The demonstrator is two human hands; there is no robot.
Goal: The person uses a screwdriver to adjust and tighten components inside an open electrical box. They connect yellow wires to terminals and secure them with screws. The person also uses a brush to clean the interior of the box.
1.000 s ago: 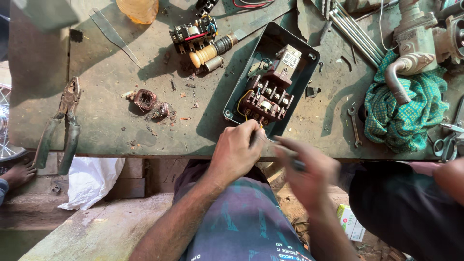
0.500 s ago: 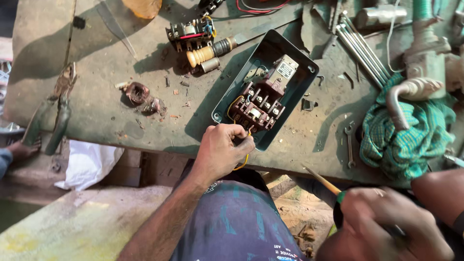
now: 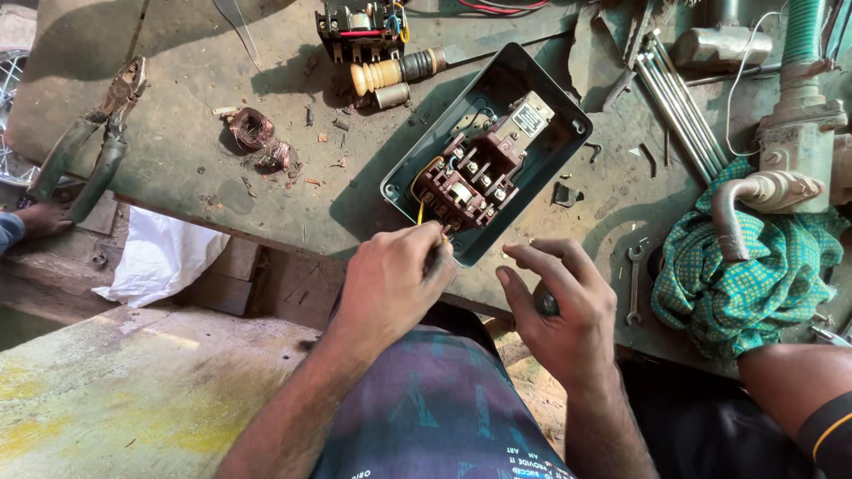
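Pinching a yellow wire [image 3: 420, 211] at the near edge of the open switch box [image 3: 486, 160], our left hand [image 3: 390, 284] keeps its fingers [image 3: 435, 257] closed; the box lies at 12 o'clock from them. Our right hand [image 3: 564, 306], at 3 o'clock, curls half-closed around a dark tool handle [image 3: 548, 304].

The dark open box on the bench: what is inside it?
Inside the dark box sits a brown switch block with screw terminals, a pale labelled part and a yellow wire. The left hand covers the wire's lower end and the box's near corner.
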